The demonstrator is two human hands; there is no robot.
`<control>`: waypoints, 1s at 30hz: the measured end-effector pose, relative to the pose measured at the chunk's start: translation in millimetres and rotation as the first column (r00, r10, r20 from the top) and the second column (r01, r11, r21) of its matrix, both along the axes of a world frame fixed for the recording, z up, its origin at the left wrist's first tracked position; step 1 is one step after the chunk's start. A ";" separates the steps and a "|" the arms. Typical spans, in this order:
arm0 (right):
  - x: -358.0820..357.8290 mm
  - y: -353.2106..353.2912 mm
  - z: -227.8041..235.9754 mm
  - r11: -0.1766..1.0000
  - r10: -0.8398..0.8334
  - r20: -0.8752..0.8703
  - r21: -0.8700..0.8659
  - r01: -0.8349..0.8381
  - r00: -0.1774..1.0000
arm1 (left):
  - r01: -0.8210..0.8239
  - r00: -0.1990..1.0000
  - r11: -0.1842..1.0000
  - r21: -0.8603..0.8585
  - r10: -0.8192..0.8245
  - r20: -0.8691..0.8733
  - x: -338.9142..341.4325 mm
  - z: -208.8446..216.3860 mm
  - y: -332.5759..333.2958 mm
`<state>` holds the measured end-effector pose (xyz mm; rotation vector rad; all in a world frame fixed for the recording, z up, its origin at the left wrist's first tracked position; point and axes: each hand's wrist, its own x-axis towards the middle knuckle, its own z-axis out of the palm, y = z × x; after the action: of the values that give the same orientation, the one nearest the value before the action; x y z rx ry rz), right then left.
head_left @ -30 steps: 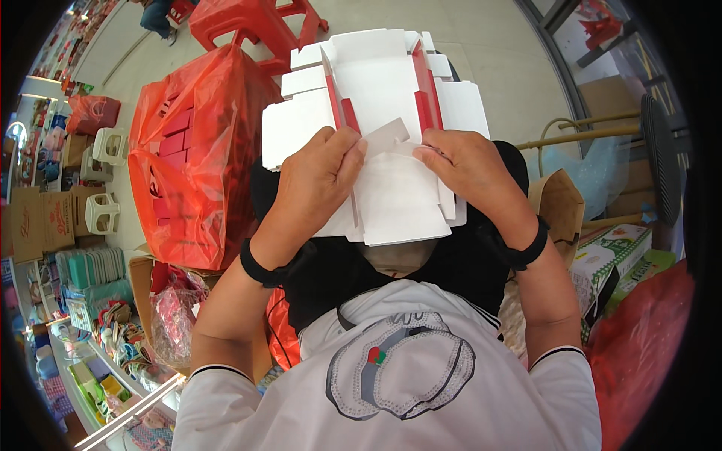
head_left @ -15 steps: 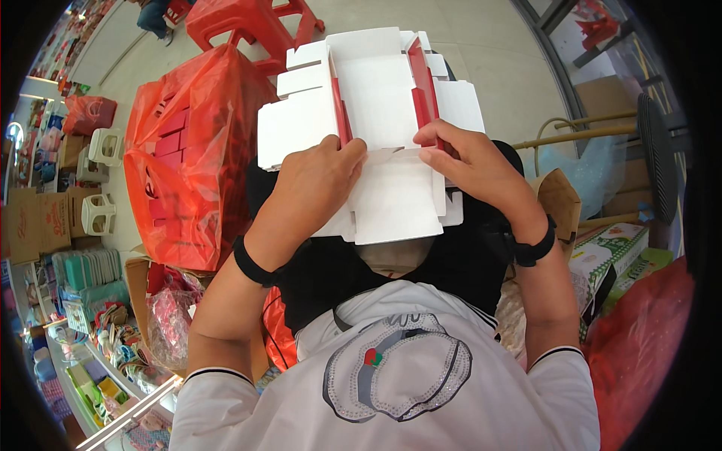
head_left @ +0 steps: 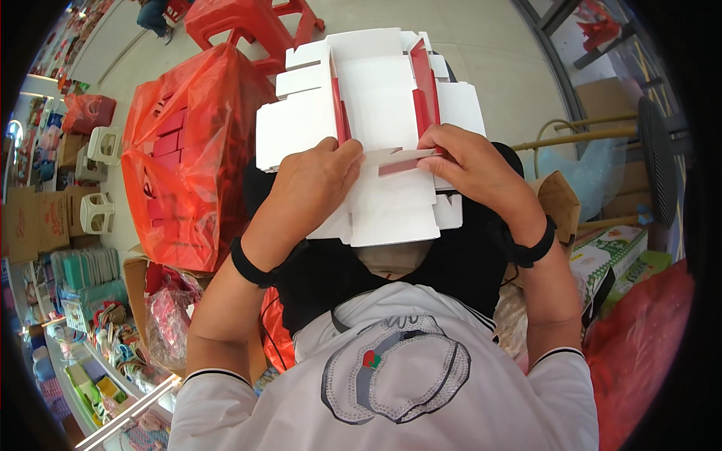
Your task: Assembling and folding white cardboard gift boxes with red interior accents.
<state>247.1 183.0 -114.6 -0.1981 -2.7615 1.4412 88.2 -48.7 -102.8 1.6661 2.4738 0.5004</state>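
1. Right hand [head_left: 472, 164] pinches the folding carton [head_left: 374, 94] at its right side, with thumb and index finger closed near the lower end of the right red side wall [head_left: 426, 98].
2. Left hand [head_left: 319, 179] rests against the carton's opposite side, fingers curled and their tips at the lower end of the left red side wall [head_left: 339, 113]; its own back hides the contact, so I cannot tell whether it grips the cardboard.
3. Between the two hands a narrow white flap [head_left: 410, 158] stretches across the carton, and a small pinkish strip [head_left: 398, 167] shows just below it.
4. Partly folded, the carton lies on the person's lap, over black trousers [head_left: 323, 282]. Its white inner face is up, both red walls stand raised, and white side panels spread flat to left and right.
5. Each wrist wears a black band, the left one [head_left: 250, 264] and the right one [head_left: 535, 244] alike.
6. Just left of the lap stands a translucent red plastic bag [head_left: 226, 161] with dark red boxes [head_left: 170, 143] inside.
7. Beyond the bag are a red plastic stool [head_left: 244, 21] and, farther left, white stools [head_left: 104, 144] near brown cardboard boxes [head_left: 51, 218].
8. To the right stand a brown paper bag [head_left: 556, 198] and a green-and-white box [head_left: 606, 252].
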 end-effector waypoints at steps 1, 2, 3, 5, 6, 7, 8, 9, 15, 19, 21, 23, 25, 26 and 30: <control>-1.3 -1.0 -0.7 0.996 -0.013 -0.009 0.088 0.014 1.000 | -0.005 1.000 1.000 -0.013 0.005 0.010 0.4 1.1 -0.2; -1.8 -2.6 -4.0 0.996 -0.010 -0.010 0.086 0.011 1.000 | -0.008 1.000 1.000 -0.015 0.008 0.009 0.3 1.4 -0.9; -1.8 -4.9 -9.1 0.987 -0.024 -0.055 0.156 0.032 0.998 | -0.023 0.997 1.000 -0.001 0.023 0.080 0.0 1.6 -1.7; -2.4 -8.1 -12.4 0.974 -0.035 -0.105 0.220 0.057 0.994 | -0.038 0.989 0.999 0.008 0.037 0.147 -2.5 7.1 -3.6; -2.2 -9.4 -12.0 0.962 -0.051 -0.099 0.263 0.076 0.994 | -0.083 0.952 0.996 0.025 0.072 0.297 -4.7 14.6 -6.6; -2.3 -12.1 -11.5 0.949 -0.068 -0.093 0.303 0.093 0.993 | -0.130 0.892 0.991 0.032 0.103 0.440 -7.1 20.0 -12.0; -2.8 -14.2 -9.6 0.950 -0.068 -0.095 0.297 0.093 0.993 | -0.131 0.893 0.991 0.026 0.106 0.437 -11.5 20.4 -19.4; -3.4 -16.0 -6.7 0.951 -0.076 -0.065 0.296 0.092 0.995 | 0.012 0.959 0.996 0.092 -0.037 0.280 -16.8 19.8 -27.6; -3.5 -13.1 -11.8 0.935 -0.059 -0.092 0.343 0.088 0.994 | 0.326 0.946 0.936 0.132 -0.323 -0.040 -20.6 11.3 -18.3; -6.9 -15.2 -7.4 0.937 -0.050 -0.076 0.341 0.074 0.996 | 0.351 0.934 0.916 0.194 -0.356 -0.010 -29.0 3.6 -11.9; -6.4 -14.1 -9.0 0.930 -0.060 -0.061 0.358 0.078 0.996 | 0.336 0.939 0.910 0.243 -0.343 -0.013 -26.1 2.1 -5.2; -6.0 -14.7 -10.7 0.924 -0.065 -0.046 0.374 0.078 0.997 | 0.323 0.946 0.912 0.252 -0.318 -0.064 -19.8 -3.5 2.0; -5.0 -15.1 -12.1 0.925 -0.068 -0.073 0.369 0.090 0.995 | 0.312 0.950 0.913 0.262 -0.291 -0.114 -15.1 -11.7 7.4; -4.8 -15.1 -12.2 0.925 -0.070 -0.073 0.369 0.092 0.995 | 0.283 0.955 0.925 0.252 -0.249 -0.161 -13.5 -16.4 9.4; -5.6 -17.7 -11.8 0.918 -0.074 -0.085 0.382 0.101 0.994 | 0.191 0.976 0.927 0.322 -0.142 -0.168 -8.6 -25.0 11.4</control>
<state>241.5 165.3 -126.3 -0.2510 -2.8632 0.8391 79.7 -37.3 -127.8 2.0857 2.4141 0.8519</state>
